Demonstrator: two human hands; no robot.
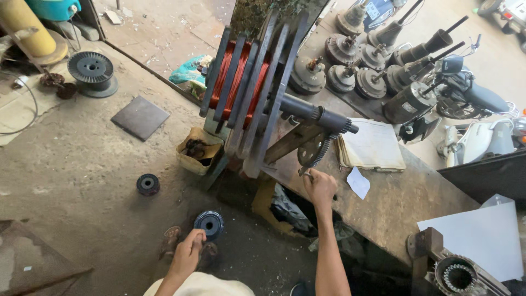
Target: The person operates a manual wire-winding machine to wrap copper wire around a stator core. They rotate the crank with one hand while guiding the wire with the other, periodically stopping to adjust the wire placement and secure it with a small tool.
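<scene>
A hand-cranked coil winder (257, 93) stands at the bench's edge, its dark stepped formers wrapped with red copper wire (236, 79). My right hand (319, 186) is shut on the crank handle just below the toothed gear wheel (312, 151). Lower left, my left hand (189, 249) has its fingers pinched together, seemingly guiding the thin wire, though the wire itself is too fine to see. It hovers beside a small black wire spool (209, 223) on the floor, near my sandalled feet.
An open notebook (372, 145) and paper scrap (359, 182) lie on the worn bench (400, 203). Several fan motors (356, 66) stand behind. A stator (457, 277) sits at lower right. On the floor: cardboard box (198, 151), small spool (148, 185), large black reel (92, 71), dark plate (140, 117).
</scene>
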